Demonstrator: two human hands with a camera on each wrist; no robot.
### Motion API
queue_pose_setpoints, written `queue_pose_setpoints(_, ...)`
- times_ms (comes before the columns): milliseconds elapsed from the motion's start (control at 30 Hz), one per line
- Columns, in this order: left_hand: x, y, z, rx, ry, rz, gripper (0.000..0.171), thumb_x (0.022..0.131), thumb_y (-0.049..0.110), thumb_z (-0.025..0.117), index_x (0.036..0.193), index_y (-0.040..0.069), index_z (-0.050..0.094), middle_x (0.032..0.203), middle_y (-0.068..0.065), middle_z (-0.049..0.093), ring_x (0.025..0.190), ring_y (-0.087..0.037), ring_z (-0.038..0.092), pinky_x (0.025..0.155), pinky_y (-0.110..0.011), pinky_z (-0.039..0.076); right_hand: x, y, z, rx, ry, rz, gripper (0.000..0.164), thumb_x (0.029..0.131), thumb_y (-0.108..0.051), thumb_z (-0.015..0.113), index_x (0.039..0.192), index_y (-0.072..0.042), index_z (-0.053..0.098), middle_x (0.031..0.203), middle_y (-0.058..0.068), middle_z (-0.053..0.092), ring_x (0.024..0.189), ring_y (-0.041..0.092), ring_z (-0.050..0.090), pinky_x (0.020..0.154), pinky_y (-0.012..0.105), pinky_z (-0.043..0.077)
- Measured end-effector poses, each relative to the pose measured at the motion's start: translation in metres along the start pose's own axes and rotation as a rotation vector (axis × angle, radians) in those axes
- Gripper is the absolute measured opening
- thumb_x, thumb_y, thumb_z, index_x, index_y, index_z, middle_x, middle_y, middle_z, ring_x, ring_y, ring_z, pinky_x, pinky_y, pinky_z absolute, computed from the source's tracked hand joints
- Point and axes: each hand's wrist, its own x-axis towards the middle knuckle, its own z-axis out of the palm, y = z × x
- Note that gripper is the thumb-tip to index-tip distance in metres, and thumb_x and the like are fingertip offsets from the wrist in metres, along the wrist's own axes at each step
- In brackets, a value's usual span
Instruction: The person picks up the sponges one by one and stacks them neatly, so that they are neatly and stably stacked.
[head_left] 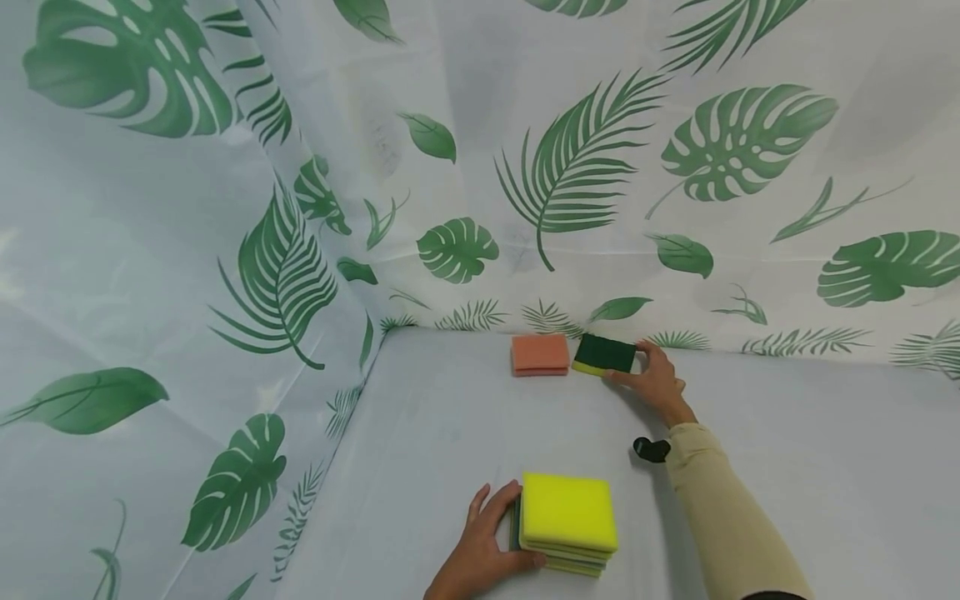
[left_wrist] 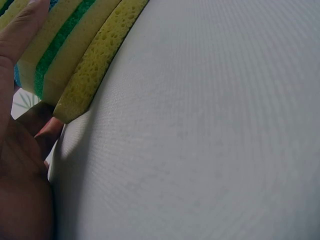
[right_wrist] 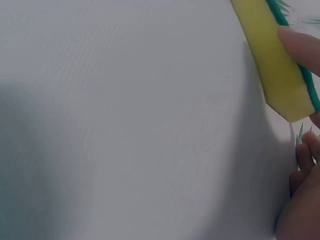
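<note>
My left hand holds the left side of a stack of sponges, its thumb at the front edge and its fingers behind. A bright yellow sponge lies on top; in the left wrist view, pale layers with green and blue scouring faces rest over a porous yellow sponge at the bottom. Farther back, my right hand pinches a yellow sponge with a dark green scouring face by its right end, green side up. The right wrist view shows its thick yellow side. Left of it sits a salmon-pink sponge pair.
A white cloth covers the table. Hanging sheets with green leaf prints form a back wall and a left wall. A small black object shows beside the right sleeve.
</note>
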Motion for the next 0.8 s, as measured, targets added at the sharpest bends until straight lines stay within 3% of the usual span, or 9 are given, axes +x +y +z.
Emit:
queue_pose_setpoints(167,0.001,-0.001,0.000,0.011,0.005,0.023,0.091,0.086,0.051,0.089,0.162,0.028,0.044,0.164,0.008,0.046,0.157,-0.023,0.029,0.130,-0.058,0.002,-0.009,0.005,-0.005,0.130,-0.058,0.040,0.108,0.098,-0.048,0.077,0.165,0.007,0.011,0.168,0.036,0.019,0.155,0.052,0.019,0.124,0.072,0.006)
queue_pose_setpoints(267,0.000,-0.003,0.001,0.009,0.005,0.023,0.091,0.086,0.052,0.089,0.162,0.029,0.044,0.164,0.008,0.046,0.158,-0.023,0.029,0.130,-0.059,0.002,-0.015,0.008,-0.006,0.207,-0.063,0.054,0.110,0.099,-0.049,0.077,0.166,0.006,0.009,0.170,0.035,0.016,0.156,0.050,0.018,0.128,0.067,0.012)
queue_pose_setpoints(433,-0.001,-0.003,0.002,-0.008,-0.008,0.009,0.089,0.087,0.051,0.089,0.162,0.032,0.044,0.164,0.010,0.046,0.159,-0.027,0.026,0.129,-0.062,0.001,-0.025,0.011,-0.004,0.259,-0.032,0.045,0.106,0.099,-0.048,0.077,0.164,0.007,0.013,0.166,0.034,0.024,0.151,0.048,0.026,0.127,0.062,0.024)
queue_pose_setpoints(633,-0.001,0.001,0.001,0.019,0.003,-0.021,0.091,0.085,0.055,0.089,0.161,0.032,0.045,0.163,0.011,0.046,0.160,-0.035,0.016,0.128,-0.066,0.009,-0.036,0.013,-0.003,0.301,-0.018,0.023,0.104,0.100,-0.047,0.076,0.163,0.007,0.014,0.162,0.033,0.028,0.149,0.046,0.030,0.126,0.060,0.026)
queue_pose_setpoints(800,0.000,0.000,-0.001,0.057,0.013,0.041,0.092,0.086,0.054,0.088,0.162,0.026,0.044,0.163,0.006,0.047,0.157,-0.028,0.030,0.129,-0.063,0.007,-0.043,0.013,-0.002,0.324,-0.015,0.033,0.102,0.100,-0.044,0.077,0.163,0.008,0.016,0.161,0.032,0.030,0.147,0.044,0.032,0.128,0.057,0.024)
